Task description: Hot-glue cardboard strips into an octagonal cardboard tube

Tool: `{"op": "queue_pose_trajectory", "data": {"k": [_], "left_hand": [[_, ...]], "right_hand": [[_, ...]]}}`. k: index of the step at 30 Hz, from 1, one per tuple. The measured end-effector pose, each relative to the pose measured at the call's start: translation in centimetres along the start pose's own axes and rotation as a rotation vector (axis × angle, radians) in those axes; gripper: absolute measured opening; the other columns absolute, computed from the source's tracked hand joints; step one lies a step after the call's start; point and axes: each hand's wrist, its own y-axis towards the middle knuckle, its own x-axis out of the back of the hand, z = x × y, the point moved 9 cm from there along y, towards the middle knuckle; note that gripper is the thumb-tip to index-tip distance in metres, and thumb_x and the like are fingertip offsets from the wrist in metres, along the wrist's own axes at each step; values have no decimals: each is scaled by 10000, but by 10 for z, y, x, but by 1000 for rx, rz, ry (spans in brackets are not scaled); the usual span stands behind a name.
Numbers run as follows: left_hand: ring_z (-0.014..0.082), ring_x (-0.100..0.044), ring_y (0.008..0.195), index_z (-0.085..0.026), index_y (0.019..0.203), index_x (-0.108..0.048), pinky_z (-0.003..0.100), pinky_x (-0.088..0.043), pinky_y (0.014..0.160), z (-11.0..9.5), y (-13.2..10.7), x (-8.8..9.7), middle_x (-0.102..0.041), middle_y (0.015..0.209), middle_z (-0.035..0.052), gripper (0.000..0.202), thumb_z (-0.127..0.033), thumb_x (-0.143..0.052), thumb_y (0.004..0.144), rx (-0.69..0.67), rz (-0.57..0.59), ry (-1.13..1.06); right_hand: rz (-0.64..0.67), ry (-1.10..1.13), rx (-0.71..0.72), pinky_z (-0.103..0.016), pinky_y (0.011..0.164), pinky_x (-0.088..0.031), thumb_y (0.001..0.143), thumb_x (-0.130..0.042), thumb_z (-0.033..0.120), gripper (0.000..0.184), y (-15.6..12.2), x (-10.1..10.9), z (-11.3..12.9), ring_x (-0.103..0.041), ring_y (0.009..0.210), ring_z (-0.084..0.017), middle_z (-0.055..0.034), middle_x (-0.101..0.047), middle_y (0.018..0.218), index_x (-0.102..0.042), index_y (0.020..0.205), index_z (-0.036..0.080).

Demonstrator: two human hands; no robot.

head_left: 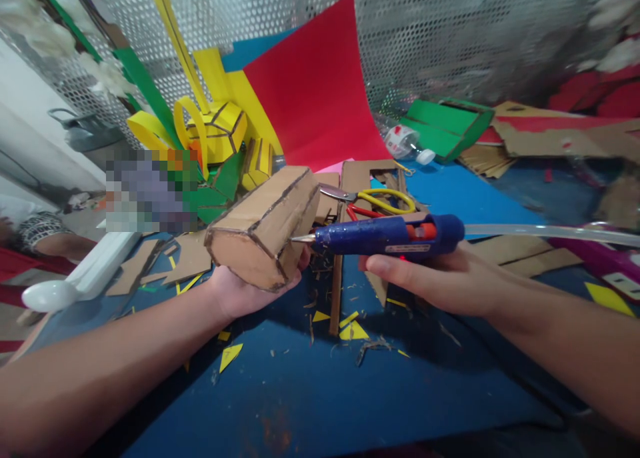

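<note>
My left hand (250, 291) holds a brown cardboard box (260, 225) from below. The box is long and many-sided, with dark glued seams, and it tilts up to the right. My right hand (430, 278) is wrapped round a blue hot glue gun (370, 235), with a clear glue stick (540, 231) trailing from its back. The metal nozzle points left and is at the seam on the box's right edge; whether it touches I cannot tell. Just behind the gun lie scissors with yellow handles (387, 198) and a red-handled tool (367, 210).
Cardboard scraps (187, 261) and yellow clippings (353, 330) litter the blue table (300, 391). A red sheet (315, 85) leans at the back. A plastic bottle (405, 143) lies near a green box (445, 128). At the left is a white rail (85, 278); a person sits beyond it.
</note>
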Motion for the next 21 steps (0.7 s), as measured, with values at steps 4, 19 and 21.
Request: {"op": "queue_pose_trajectory", "data": {"k": [4, 19, 21], "left_hand": [[378, -867, 851, -289, 1566, -746, 476, -730, 630, -1, 0, -1, -889, 1232, 183, 543, -282, -382, 1163, -13, -1, 40], [390, -906, 940, -272, 1716, -678, 452, -749, 659, 0, -6, -11, -908, 1225, 204, 585, -329, -395, 1207, -32, 51, 15], [389, -914, 967, -254, 1741, -656, 458, -762, 684, -1, -8, -16, -911, 1227, 200, 600, -344, -361, 1227, -42, 79, 21]], "right_hand": [[64, 56, 31, -501, 982, -787, 939, -972, 630, 287, 1, -8, 13, -915, 1065, -365, -17, -941, 973, -919, 924, 348], [-87, 33, 8, -524, 988, -753, 929, -952, 692, 396, -1, 11, -1, -853, 970, -347, -43, -879, 915, -884, 889, 303], [-119, 17, -2, -492, 899, -745, 975, -910, 696, 425, -2, 14, -7, -804, 851, -296, -41, -856, 895, -867, 903, 279]]}}
